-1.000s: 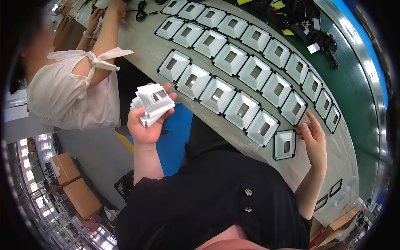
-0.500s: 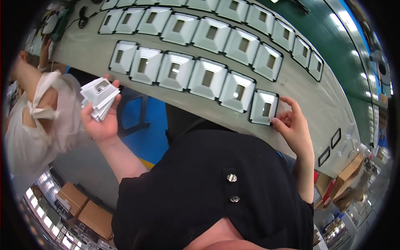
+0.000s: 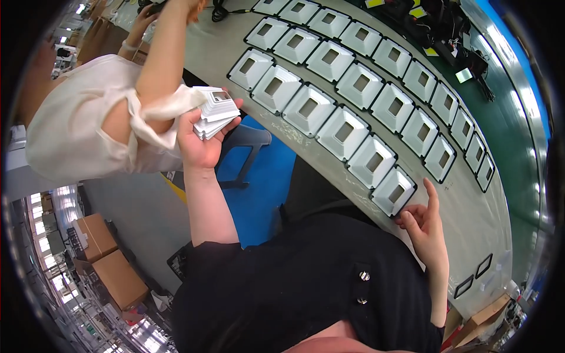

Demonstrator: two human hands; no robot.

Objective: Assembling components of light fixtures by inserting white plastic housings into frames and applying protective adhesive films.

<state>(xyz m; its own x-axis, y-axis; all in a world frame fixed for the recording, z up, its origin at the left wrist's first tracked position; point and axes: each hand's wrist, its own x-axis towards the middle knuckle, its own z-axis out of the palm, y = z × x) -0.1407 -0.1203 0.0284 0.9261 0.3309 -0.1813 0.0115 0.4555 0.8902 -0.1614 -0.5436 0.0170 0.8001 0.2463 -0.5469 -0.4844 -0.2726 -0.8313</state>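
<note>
Up at the left, the left hand [image 3: 203,144] grips a stack of white square reflector frames [image 3: 216,112], fingers curled beneath it, held off the tabletop [image 3: 471,217] edge beside a co-worker's sleeve [image 3: 170,109]. Meanwhile the right hand [image 3: 425,226], fingers loosely spread, touches the nearest white frame [image 3: 393,191] ending two rows laid on the tabletop.

Co-worker [image 3: 76,135]: pale short-sleeved top, at upper left, one arm raised toward the table.
Stool [image 3: 247,147]: dark frame, standing on the blue floor mat [image 3: 271,176] beside the table edge.
Cardboard boxes [image 3: 109,265]: brown, stacked on the floor at lower left.
Green mat [image 3: 500,117]: runs along the far side of the table.
Black cables [image 3: 226,9]: lying at the table's top end.
</note>
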